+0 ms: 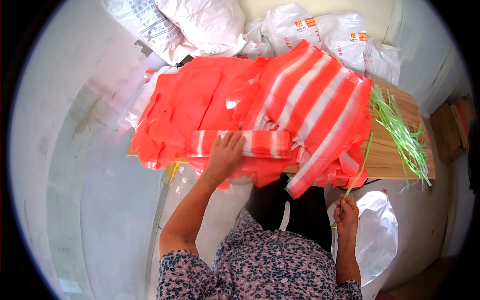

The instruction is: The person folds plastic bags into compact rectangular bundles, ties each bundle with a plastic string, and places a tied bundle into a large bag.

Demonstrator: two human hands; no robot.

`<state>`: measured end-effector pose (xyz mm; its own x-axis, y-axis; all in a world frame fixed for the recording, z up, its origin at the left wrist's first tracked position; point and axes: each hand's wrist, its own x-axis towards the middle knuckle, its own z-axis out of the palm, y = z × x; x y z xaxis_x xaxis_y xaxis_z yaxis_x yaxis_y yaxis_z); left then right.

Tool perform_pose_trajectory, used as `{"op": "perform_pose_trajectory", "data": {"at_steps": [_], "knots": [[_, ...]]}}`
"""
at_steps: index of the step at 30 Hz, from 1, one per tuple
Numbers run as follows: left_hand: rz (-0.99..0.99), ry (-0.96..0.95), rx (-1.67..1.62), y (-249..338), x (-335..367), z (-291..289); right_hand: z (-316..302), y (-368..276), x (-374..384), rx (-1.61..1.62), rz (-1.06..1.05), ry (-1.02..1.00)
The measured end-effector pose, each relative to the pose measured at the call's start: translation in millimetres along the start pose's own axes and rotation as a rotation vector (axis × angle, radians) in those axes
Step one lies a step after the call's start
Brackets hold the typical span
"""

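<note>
My left hand (226,156) lies flat, fingers stretched out, on a folded red-and-white striped bundle (267,144) that looks like thin plastic bags. The bundle rests near the front edge of a wooden table (397,107). Under and behind it spreads a heap of plain red plastic sheets (187,90). To its right, a fanned stack of striped red-and-white plastic (315,100) hangs over the table's front edge. My right hand (346,212), low at the right beside my leg, is closed round a thin green plastic strip (364,157) that reaches up toward the stack.
A bunch of loose green strips (402,132) lies at the table's right end. Full white sacks (202,22) and white bags (292,27) line the back wall. A white plastic bag (378,235) stands below the table at the right. Brown boxes (445,130) sit farther right.
</note>
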<state>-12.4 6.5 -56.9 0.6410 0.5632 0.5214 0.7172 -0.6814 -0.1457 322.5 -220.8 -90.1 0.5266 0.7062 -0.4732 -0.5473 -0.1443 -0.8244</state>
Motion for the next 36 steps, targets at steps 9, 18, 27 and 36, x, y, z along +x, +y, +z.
{"op": "perform_pose_trajectory", "data": {"at_steps": [9,18,27,36], "knots": [[-0.169,-0.117,-0.205,-9.3,36.5,-69.0,28.8,-15.7,-27.6,-0.027,-0.193,0.057],[-0.710,-0.852,-1.497,46.8,16.8,-105.4,76.1,15.0,-26.6,-0.783,-0.385,-0.446],[-0.588,-0.956,-1.736,102.5,-13.8,-58.6,41.8,24.5,-65.0,-1.044,-0.537,-0.788],[-0.600,-0.892,-1.741,149.0,-32.7,-28.7,15.1,-2.7,-103.3,-1.321,-0.418,-0.687]]}}
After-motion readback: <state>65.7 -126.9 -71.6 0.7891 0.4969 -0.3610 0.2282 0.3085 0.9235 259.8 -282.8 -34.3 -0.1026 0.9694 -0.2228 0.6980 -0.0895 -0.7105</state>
